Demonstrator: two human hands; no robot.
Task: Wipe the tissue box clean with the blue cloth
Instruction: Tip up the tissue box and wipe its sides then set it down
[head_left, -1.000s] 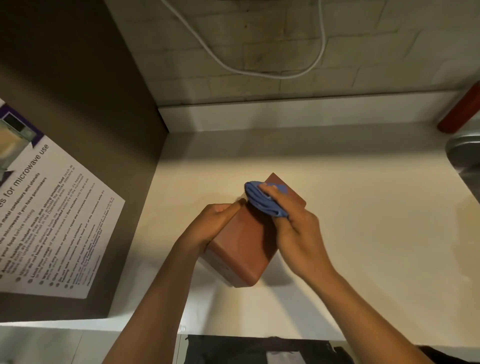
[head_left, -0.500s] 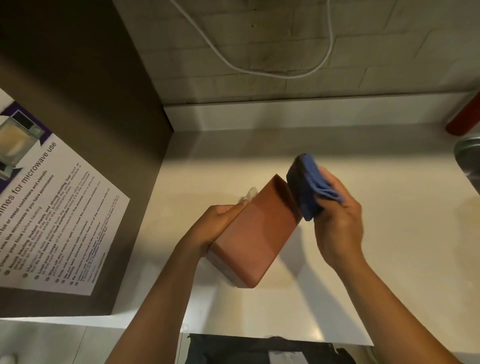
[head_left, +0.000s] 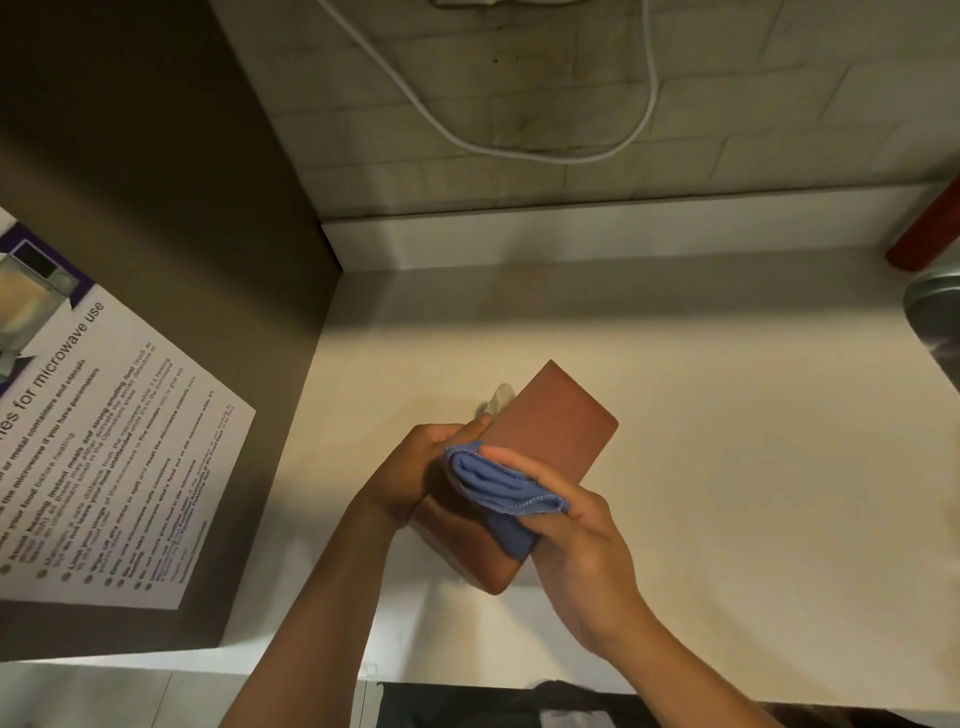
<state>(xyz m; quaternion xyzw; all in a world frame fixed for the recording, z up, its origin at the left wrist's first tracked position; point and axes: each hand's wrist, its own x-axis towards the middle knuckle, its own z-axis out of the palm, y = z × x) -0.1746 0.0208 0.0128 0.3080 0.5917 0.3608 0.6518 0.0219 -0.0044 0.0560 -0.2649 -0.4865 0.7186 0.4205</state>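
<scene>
Dim warm light, brightest on the counter (head_left: 727, 467); deep shadow upper left, wide-angle bending at edges.

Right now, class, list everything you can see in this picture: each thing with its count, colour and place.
tissue box: one, reddish brown, tilted over the middle of the counter, a tissue poking out at its far side
cloth: one, blue, folded, pressed on the box's near part
counter: one, cream
poster: one, white and purple, on the dark panel at left
cable: one, white, looping on the tiled wall
metal thing: one, grey, right edge, cut off
left hand: holds the box
right hand: grips the cloth
</scene>
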